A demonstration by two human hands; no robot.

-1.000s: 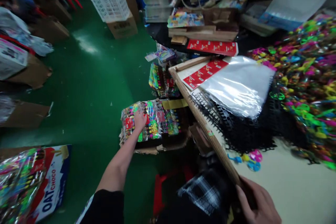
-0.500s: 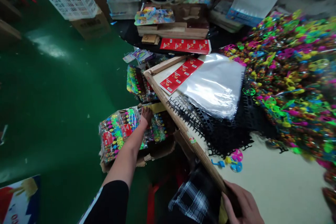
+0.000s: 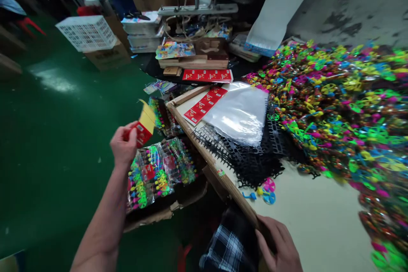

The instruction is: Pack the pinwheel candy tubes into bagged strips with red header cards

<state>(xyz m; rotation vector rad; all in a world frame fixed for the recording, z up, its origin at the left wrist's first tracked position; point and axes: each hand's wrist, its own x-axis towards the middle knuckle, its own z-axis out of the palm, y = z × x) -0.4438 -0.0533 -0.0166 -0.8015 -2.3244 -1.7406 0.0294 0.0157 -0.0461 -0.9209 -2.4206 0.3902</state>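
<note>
Head view, the only one we have: we see the left hand [image 3: 124, 142] out over the floor side, closed on a red-and-yellow card [image 3: 146, 125], thumb and fingers pinching its red end. Card is bent, yellow face up at the far end. It sits in the air just above the far left corner of the bagged toys [image 3: 159, 174], left of the table.

Those bags lie in a torn-edged carton [image 3: 159, 214] beside the table, clear film, small red labels showing.

Right hand [image 3: 280, 244] is at the wooden edge [image 3: 216, 161] of the table [image 3: 321, 204], thumb on the near side, fingers curled at the rim. Contact yes; we can't tell whether it's actually gripping.

On the table we have a red label strip [image 3: 205, 104] partly alongside clear plastic bags [image 3: 237, 112], black mesh [image 3: 248, 165] showing below them, and a few loose plastic pieces [image 3: 268, 185] near the mesh. Big toy pile [image 3: 344, 102] covers the right side, blurred at the far right.

Beyond the table: second red strip [image 3: 207, 75] in front of wooden blocks [image 3: 197, 63]. White basket [image 3: 86, 34] stands far left on a box.
</note>
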